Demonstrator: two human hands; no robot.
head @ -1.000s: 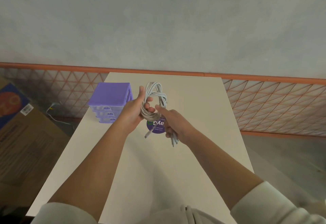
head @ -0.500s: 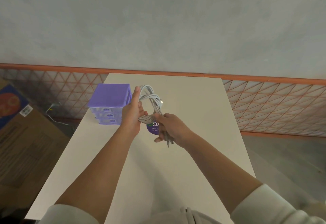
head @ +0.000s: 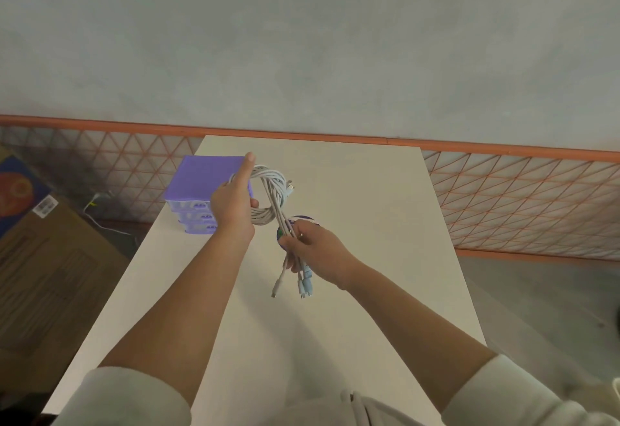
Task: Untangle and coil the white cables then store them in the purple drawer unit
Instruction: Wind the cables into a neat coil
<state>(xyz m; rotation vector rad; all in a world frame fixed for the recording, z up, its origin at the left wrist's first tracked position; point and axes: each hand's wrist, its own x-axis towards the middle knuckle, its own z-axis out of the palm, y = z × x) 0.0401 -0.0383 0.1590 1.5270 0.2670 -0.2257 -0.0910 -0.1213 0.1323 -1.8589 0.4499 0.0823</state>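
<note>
A coil of white cables [head: 272, 191] hangs in the air above the white table [head: 369, 224]. My left hand [head: 233, 202] holds the coil's left side, thumb pointing up and fingers curled through the loop. My right hand [head: 313, 249] grips the loose cable ends below the coil; several plugs [head: 300, 286] dangle beneath it. The purple drawer unit [head: 196, 191] stands on the table's far left, just behind my left hand, with its drawers closed.
A round purple sticker [head: 285, 227] lies on the table, mostly hidden by my right hand. Cardboard boxes [head: 50, 258] sit on the floor to the left. An orange-lined wall band [head: 520, 204] runs behind the table.
My right hand has pulled the loose ends down and toward me, away from the coil. The coil has tilted and shifted left, closer to the drawer unit.
</note>
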